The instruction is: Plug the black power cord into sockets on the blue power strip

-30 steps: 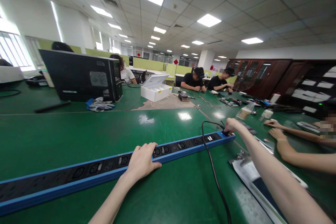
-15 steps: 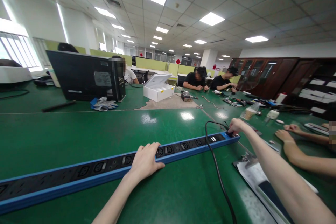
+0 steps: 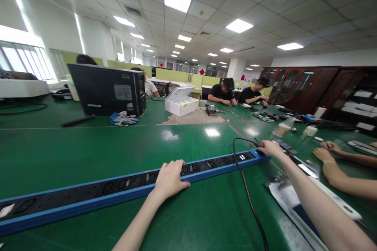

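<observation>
A long blue power strip (image 3: 118, 191) with a black socket face lies slantwise across the green table (image 3: 88, 145). My left hand (image 3: 171, 178) is wrapped over its middle, thumb on the near side and fingers across the sockets. At the strip's far right end, my right hand (image 3: 268, 148) has its fingers closed at the end of a black cable (image 3: 246, 192); the plug is mostly hidden under the fingers. From there the cable loops left over the strip and runs down to the front edge of the view.
Right of my right arm lie a clipboard with papers (image 3: 282, 200) and another person's hands (image 3: 326, 155). Farther back are a black computer case (image 3: 108, 90), gloves (image 3: 123, 119), a white box (image 3: 181, 104) and a plastic cup (image 3: 283, 128). Other people sit beyond.
The whole scene has shifted slightly right and down in view. Both hands stay at the same places on the strip; my right hand looks flatter and lower over the strip's end.
</observation>
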The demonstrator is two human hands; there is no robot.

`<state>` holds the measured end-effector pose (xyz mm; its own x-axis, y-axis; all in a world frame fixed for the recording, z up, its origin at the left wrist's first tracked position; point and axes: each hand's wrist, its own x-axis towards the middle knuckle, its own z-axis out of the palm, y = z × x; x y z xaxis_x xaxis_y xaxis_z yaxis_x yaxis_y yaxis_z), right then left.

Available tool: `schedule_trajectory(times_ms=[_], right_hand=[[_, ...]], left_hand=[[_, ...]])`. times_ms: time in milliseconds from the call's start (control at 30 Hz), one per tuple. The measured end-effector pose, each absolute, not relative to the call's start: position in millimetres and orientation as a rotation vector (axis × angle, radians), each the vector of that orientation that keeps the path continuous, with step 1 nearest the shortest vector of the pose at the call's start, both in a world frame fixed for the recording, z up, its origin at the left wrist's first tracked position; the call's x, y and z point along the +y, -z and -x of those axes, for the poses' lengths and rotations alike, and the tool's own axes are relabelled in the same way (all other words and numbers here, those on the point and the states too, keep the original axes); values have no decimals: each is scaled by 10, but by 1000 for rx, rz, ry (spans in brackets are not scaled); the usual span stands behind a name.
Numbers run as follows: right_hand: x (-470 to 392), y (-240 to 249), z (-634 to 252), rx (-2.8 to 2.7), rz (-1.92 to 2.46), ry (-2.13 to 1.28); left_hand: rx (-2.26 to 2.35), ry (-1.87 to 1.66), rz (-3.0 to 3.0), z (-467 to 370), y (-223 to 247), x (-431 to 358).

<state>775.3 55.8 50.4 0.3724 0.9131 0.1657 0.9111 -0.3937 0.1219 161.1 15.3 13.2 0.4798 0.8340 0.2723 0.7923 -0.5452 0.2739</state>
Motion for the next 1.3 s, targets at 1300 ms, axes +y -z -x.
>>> schedule_trajectory(times_ms=[1300], right_hand=[[307, -364, -7532, 1762, -2570, -618]], left_hand=[[1461, -494, -2568, -1623, -158, 175]])
